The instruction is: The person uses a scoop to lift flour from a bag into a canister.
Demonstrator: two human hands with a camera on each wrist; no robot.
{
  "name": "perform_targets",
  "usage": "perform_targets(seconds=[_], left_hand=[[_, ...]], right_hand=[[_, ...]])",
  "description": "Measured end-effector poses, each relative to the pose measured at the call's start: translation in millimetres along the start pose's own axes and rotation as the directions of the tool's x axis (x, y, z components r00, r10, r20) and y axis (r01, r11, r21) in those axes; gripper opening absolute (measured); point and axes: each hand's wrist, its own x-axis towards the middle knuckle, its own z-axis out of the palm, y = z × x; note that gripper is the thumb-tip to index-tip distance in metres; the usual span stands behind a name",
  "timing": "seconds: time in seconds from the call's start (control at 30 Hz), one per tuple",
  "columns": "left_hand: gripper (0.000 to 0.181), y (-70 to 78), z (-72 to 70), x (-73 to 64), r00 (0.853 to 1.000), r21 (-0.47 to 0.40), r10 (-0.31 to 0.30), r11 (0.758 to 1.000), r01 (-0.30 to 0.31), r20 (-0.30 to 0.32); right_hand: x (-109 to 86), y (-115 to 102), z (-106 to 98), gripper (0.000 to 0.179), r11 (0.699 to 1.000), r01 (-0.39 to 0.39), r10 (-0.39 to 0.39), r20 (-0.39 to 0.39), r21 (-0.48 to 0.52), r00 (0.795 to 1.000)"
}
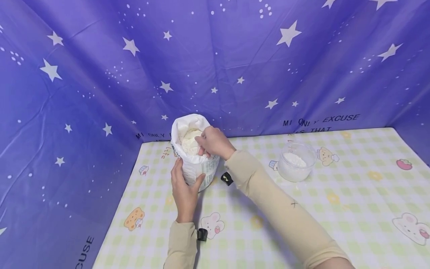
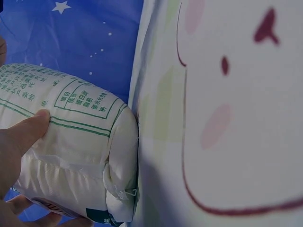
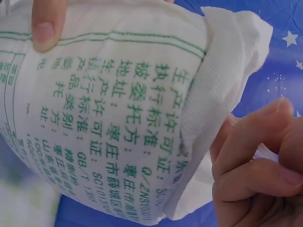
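A white cloth-like bag of flour with green printing stands at the back left of the table, its top folded outward. Pale flour shows in its mouth. My left hand grips the bag's near side, thumb on the printed face and fingers around the other side. At the bag's mouth, my right hand has curled fingers reaching just inside the rim. The right wrist view shows these bent fingers beside the folded rim; whether they pinch something is hidden.
A clear round tub holding white powder stands to the right, beyond my right forearm. The checked tablecloth carries cartoon prints. A purple star-patterned curtain hangs along the back and left.
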Motion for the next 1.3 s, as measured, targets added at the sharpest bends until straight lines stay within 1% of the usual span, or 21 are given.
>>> perform_targets(seconds=[0.17,0.27,0.4,0.5,0.7,0.83,1.03,1.1,1.3], left_hand=[[0.085,-0.1,-0.1,1.2,1.000,0.004,0.009,1.000,-0.009,0.005],[0.085,-0.3,-0.6,1.1,1.000,0.002,0.011,1.000,-0.011,0.008],[0.085,-0.4,-1.1,0.8,1.000,-0.002,0.012,1.000,-0.012,0.006],[0.085,0.3,-0.8,0.7,1.000,-0.008,0.010,1.000,-0.010,0.011],[0.084,2.7,1.0,1.0,1.000,-0.013,0.007,1.000,-0.007,0.026],[0.084,3.0,1.5,1.2,1.000,-0.008,0.010,1.000,-0.010,0.016],[0.085,2.8,0.9,1.8,1.000,-0.007,0.021,1.000,-0.021,0.007],[0.085,2.7,0.6,1.8,1.000,-0.007,0.020,1.000,-0.020,0.008],[0.084,1.9,0.2,0.0,1.000,-0.008,-0.002,1.000,0.002,0.015]], right_hand=[[-0.2,7,-4,0.039,0.997,0.012,-0.014,0.024,0.080,1.000],[-0.3,12,-5,0.037,0.990,0.003,-0.007,0.031,0.143,1.000],[-1.7,17,-4,0.034,0.969,-0.019,0.011,0.037,0.247,0.999],[-4.0,20,-4,0.032,0.954,-0.026,0.019,0.027,0.298,0.999],[-10.2,28,-5,0.033,0.941,-0.024,0.032,-0.017,0.339,0.999],[-12.4,31,-7,0.033,0.917,-0.034,0.039,-0.005,0.398,0.999],[-13.4,40,-10,0.034,0.864,-0.070,0.066,0.025,0.499,0.997],[-13.6,42,-11,0.034,0.855,-0.072,0.069,0.025,0.514,0.997],[-15.9,49,-11,0.036,0.841,-0.066,0.066,0.019,0.538,0.998]])
